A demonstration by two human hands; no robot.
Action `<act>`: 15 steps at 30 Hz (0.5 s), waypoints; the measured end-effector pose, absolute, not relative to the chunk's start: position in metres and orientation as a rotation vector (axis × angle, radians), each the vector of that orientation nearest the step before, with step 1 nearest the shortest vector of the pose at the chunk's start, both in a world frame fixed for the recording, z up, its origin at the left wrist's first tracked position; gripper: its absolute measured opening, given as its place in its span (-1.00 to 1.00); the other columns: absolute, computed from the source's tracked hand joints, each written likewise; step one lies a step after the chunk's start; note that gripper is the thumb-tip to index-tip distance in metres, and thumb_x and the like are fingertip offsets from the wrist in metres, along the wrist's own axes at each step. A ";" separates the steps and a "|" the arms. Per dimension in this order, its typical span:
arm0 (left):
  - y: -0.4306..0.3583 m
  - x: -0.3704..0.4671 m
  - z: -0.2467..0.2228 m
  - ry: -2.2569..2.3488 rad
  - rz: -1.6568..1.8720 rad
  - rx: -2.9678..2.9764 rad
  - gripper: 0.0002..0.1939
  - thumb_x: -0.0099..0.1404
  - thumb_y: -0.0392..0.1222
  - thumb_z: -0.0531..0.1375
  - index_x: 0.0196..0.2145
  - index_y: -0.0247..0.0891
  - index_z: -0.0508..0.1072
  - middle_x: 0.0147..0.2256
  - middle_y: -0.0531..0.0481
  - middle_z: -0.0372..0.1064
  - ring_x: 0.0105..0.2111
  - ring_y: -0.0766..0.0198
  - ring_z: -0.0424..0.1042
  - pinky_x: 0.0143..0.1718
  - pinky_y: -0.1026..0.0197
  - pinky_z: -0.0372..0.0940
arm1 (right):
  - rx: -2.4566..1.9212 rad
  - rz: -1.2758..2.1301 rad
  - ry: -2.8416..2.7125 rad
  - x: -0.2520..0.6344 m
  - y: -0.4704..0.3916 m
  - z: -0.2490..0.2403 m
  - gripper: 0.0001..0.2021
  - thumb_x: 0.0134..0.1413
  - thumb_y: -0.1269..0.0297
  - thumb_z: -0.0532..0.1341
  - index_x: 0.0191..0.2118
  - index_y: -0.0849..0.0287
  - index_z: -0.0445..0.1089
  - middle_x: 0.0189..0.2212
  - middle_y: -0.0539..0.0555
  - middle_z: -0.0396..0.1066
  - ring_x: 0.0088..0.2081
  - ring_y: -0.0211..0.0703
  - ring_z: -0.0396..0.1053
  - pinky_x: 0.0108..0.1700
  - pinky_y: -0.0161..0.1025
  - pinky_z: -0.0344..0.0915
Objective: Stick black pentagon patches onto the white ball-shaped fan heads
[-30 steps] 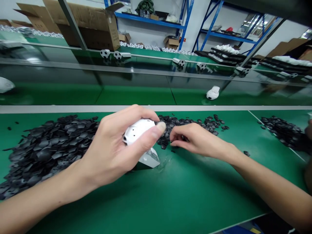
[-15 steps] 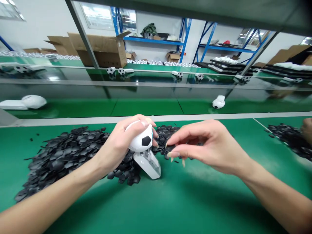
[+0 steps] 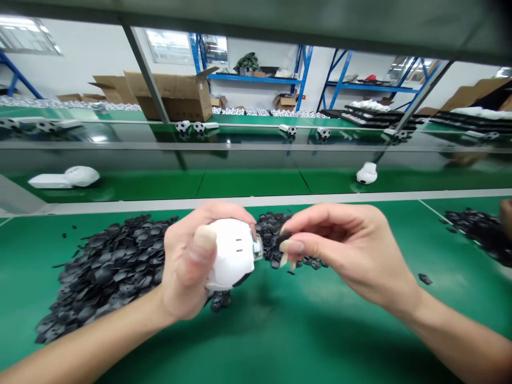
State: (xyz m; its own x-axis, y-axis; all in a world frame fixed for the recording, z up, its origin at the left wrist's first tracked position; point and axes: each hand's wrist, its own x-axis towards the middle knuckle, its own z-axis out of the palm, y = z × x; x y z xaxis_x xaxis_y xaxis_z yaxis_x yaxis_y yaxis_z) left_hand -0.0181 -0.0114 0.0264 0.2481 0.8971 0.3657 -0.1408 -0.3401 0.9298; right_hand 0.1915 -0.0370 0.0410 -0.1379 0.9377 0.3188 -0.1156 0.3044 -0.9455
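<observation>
White, rounded and slotted twice, one hard plastic shell sits above the green tabletop, the left hand half-curled around it, thumb on top. And here's the right hand, thumb and forefinger nearly closed on one small flat black piece. That's a thin pinch: a slight twist could flick the piece into the heaps, and a loose left grip could let the smooth shell roll. Three main heaps of black pieces: one broad at left, one behind the pinch, one by a co-worker's hand. Beyond the pale rail, two white rounded plastic units, one left, one right; farther back, one big open brown cardboard box.
</observation>
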 end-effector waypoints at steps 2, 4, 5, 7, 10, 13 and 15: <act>-0.006 -0.018 0.020 0.579 1.438 1.762 -0.56 0.39 0.31 0.27 -0.22 -0.13 0.64 -0.37 -0.07 0.56 -0.43 0.11 0.53 -0.48 0.17 0.39 | -0.806 1.334 -1.264 0.188 -0.037 0.040 -0.86 -0.01 0.46 0.56 -0.39 0.12 0.65 -0.52 -0.01 0.57 -0.50 -0.20 0.55 -0.41 -0.37 0.54; 0.003 -0.017 0.015 0.347 1.582 2.064 -0.63 0.45 0.17 0.24 -0.14 -0.19 0.63 -0.39 -0.09 0.53 -0.44 0.12 0.53 -0.47 0.16 0.40 | -0.785 1.512 -1.178 0.186 -0.038 0.040 -0.82 -0.08 0.42 0.61 -0.42 0.17 0.62 -0.53 0.01 0.57 -0.50 -0.25 0.55 -0.38 -0.43 0.52; 0.008 -0.017 0.013 0.258 1.627 2.186 -0.65 0.46 0.11 0.22 -0.10 -0.21 0.63 -0.40 -0.09 0.52 -0.45 0.12 0.53 -0.46 0.14 0.41 | -0.778 1.577 -1.145 0.184 -0.039 0.040 -0.80 -0.10 0.41 0.63 -0.43 0.19 0.61 -0.53 0.01 0.57 -0.49 -0.27 0.54 -0.37 -0.46 0.50; 0.015 -0.018 0.012 0.185 1.658 2.353 -0.64 0.48 0.07 0.19 -0.05 -0.24 0.61 -0.40 -0.10 0.49 -0.44 0.11 0.53 -0.43 0.12 0.44 | -0.777 1.642 -1.115 0.182 -0.040 0.038 -0.78 -0.11 0.40 0.64 -0.42 0.22 0.60 -0.52 0.01 0.57 -0.48 -0.31 0.53 -0.38 -0.50 0.47; 0.018 -0.019 0.014 0.153 1.705 2.484 -0.60 0.51 0.08 0.14 -0.03 -0.27 0.60 -0.45 -0.11 0.44 -0.43 0.07 0.52 -0.44 0.11 0.43 | -0.785 1.651 -1.137 0.180 -0.042 0.034 -0.77 -0.10 0.38 0.64 -0.41 0.24 0.59 -0.50 0.00 0.56 -0.45 -0.31 0.51 -0.40 -0.50 0.43; 0.017 -0.018 0.016 0.200 1.719 2.594 -0.59 0.54 0.07 0.07 -0.07 -0.25 0.59 -0.46 -0.12 0.44 -0.47 0.07 0.50 -0.48 0.11 0.40 | -0.800 1.642 -1.156 0.178 -0.043 0.033 -0.75 -0.12 0.40 0.64 -0.42 0.24 0.57 -0.50 -0.02 0.55 -0.46 -0.34 0.47 -0.41 -0.51 0.40; 0.017 -0.017 0.017 0.233 1.714 2.642 -0.60 0.53 0.07 0.05 -0.09 -0.22 0.59 -0.45 -0.12 0.46 -0.48 0.06 0.50 -0.49 0.10 0.38 | -0.809 1.660 -1.147 0.177 -0.043 0.034 -0.75 -0.13 0.41 0.64 -0.42 0.25 0.58 -0.50 -0.02 0.55 -0.48 -0.37 0.45 -0.41 -0.52 0.39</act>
State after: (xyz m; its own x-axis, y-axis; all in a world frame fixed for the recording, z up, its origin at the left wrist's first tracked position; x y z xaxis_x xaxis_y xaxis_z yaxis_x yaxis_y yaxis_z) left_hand -0.0166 0.0174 0.0167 0.3999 0.1144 0.9094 0.1320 -0.9890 0.0663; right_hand 0.1772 -0.0428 0.0340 -0.3501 0.9367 -0.0102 -0.3212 -0.1303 -0.9380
